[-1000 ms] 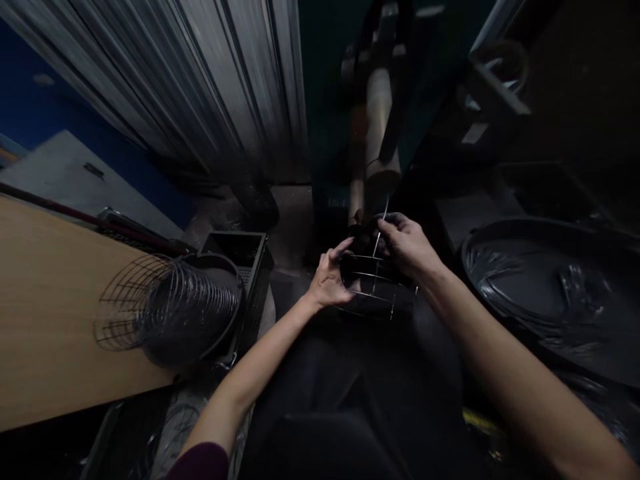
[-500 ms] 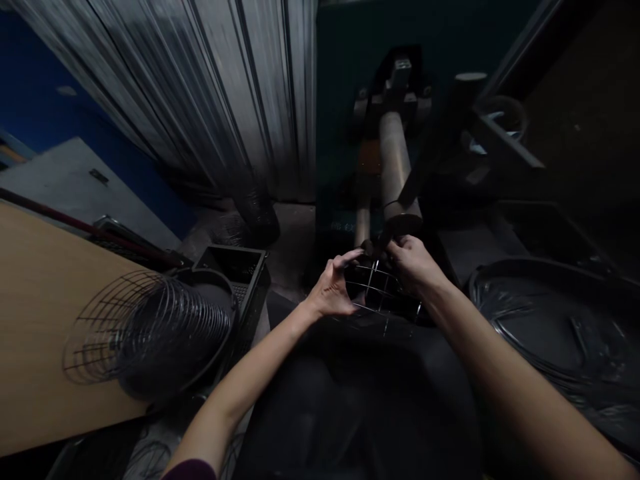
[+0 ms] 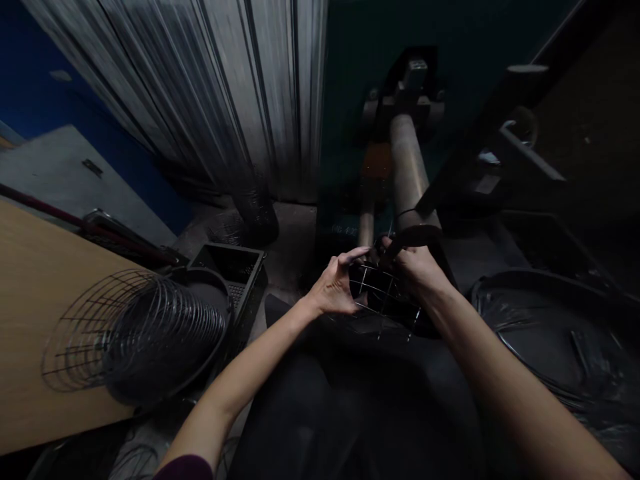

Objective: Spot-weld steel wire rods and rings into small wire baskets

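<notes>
Nearest is the dark cloth (image 3: pixel 360 407) over the person's lap, with a purple sleeve (image 3: pixel 184 469) at the lower left. To the left, a row of wire rings (image 3: pixel 165 313) leans out of a round black tub (image 3: pixel 227 320) and over a wooden board (image 3: pixel 30 287). To the right is a wide dark tub (image 3: pixel 540 333) with shiny strands inside.

Just beyond the lap, a small wire frame (image 3: pixel 383 291) sits between the two hands, below the machine. The left hand (image 3: pixel 336 287) has thumb and fingers set wide, holding the frame's left side. The right hand (image 3: pixel 417 270) is curled at its right; its fingertips are lost in shadow, so what they pinch cannot be told.

The end of a thick metal pipe (image 3: pixel 411 167) hangs right over the right hand, and a dark bar (image 3: pixel 463 143) slants across the pipe. Farther back are a black crate (image 3: pixel 243 283), the green machine (image 3: pixel 345 80) and ridged metal sheeting (image 3: pixel 225 87).
</notes>
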### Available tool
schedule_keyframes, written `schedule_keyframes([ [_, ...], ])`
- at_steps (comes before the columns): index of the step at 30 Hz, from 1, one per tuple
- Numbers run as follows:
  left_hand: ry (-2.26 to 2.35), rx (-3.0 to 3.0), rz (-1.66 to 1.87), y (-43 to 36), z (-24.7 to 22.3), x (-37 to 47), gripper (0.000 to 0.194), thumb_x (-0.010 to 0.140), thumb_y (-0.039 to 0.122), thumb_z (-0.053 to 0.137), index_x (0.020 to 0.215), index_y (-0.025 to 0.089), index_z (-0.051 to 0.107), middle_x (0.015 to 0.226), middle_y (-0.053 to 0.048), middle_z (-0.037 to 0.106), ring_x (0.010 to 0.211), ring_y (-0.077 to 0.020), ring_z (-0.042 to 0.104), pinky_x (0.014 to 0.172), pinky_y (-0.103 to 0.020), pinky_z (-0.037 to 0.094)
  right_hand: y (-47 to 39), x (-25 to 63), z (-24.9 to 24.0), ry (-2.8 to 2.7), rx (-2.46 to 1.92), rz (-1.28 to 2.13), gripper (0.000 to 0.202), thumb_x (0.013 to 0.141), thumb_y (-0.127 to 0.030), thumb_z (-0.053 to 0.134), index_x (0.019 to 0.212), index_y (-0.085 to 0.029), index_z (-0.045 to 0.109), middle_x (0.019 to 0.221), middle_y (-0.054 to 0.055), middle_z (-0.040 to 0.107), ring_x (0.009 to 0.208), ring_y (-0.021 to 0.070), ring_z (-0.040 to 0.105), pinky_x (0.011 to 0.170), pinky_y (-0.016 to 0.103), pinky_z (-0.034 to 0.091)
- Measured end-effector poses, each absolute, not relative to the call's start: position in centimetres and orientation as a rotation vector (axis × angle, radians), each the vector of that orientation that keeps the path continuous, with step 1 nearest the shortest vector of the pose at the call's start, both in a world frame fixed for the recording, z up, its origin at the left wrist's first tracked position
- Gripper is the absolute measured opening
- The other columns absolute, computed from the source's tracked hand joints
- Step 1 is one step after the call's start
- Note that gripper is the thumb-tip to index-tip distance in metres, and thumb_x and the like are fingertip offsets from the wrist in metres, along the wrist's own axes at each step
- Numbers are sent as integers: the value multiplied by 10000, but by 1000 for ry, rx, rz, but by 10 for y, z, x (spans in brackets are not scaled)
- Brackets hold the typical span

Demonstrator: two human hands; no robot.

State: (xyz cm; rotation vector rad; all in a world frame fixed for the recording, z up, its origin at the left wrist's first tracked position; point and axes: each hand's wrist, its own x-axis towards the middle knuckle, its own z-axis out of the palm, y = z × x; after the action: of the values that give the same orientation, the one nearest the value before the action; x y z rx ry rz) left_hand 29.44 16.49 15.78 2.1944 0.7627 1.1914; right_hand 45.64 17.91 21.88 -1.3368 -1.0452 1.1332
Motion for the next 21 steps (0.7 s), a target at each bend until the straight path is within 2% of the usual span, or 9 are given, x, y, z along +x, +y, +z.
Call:
schedule_keyframes([
  [5, 716, 2128, 1185, 166, 162, 293, 898, 654, 253, 683, 1376, 244, 149, 1311, -140, 453, 1113, -280, 551, 928, -444, 451, 181, 459, 215, -1093, -1335, 1102, 335, 564, -429, 697, 567, -210, 444, 479, -22, 457, 441, 102, 417, 406, 233, 324],
  [8, 717, 2112, 1182, 171, 163, 294, 909, 637, 233, 681, 1375, 247, 149, 1255, -123, 495, 1050, -258, 577, 913, -434, 457, 184, 460, 215, -1078, -1369, 1073, 352, 587, -436, 696, 563, -218, 420, 478, -21, 445, 442, 105, 407, 401, 240, 329],
  [16, 687, 2081, 1171, 175, 167, 294, 911, 642, 262, 692, 1375, 211, 153, 1139, -103, 531, 983, -228, 582, 887, -403, 469, 188, 459, 210, -985, -1357, 1135, 303, 584, -377, 723, 624, -193, 486, 524, -22, 482, 470, 102, 443, 428, 232, 363],
  [21, 719, 2085, 1212, 176, 167, 291, 905, 619, 230, 685, 1349, 210, 150, 1034, -63, 544, 969, -210, 581, 877, -384, 482, 195, 462, 205, -998, -1260, 1158, 282, 628, -314, 717, 628, -200, 459, 505, -54, 444, 421, 74, 401, 389, 206, 318],
])
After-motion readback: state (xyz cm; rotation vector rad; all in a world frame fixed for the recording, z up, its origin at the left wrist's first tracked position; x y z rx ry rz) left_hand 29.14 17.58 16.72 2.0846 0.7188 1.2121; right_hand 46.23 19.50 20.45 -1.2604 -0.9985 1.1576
